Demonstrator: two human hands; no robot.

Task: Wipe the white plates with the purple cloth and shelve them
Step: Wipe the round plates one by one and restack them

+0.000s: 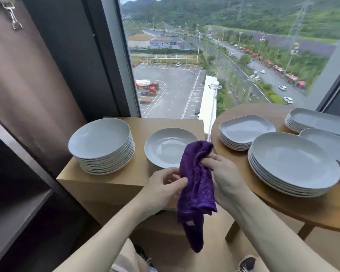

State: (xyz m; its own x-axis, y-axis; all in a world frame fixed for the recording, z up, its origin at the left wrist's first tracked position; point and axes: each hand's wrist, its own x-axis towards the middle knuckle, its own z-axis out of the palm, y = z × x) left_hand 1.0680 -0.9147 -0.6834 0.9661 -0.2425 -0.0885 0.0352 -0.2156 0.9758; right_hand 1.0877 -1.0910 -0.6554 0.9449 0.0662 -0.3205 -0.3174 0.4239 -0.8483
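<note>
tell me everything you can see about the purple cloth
The purple cloth is a deep violet, fuzzy-textured towel that looks like microfibre, with a small pale tag near its lower part. It is bunched and folded lengthwise, hanging in the air in front of the cardboard box. The right hand grips its upper part, the left hand pinches its left edge. Its top overlaps the view of the single round plate; whether it touches the plate cannot be told. Its lower end dangles free.

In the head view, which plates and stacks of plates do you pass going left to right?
Tall stack of round plates → single round plate → small stack of squarish plates → large stack of wide plates → stack of long plates at the far right.
</note>
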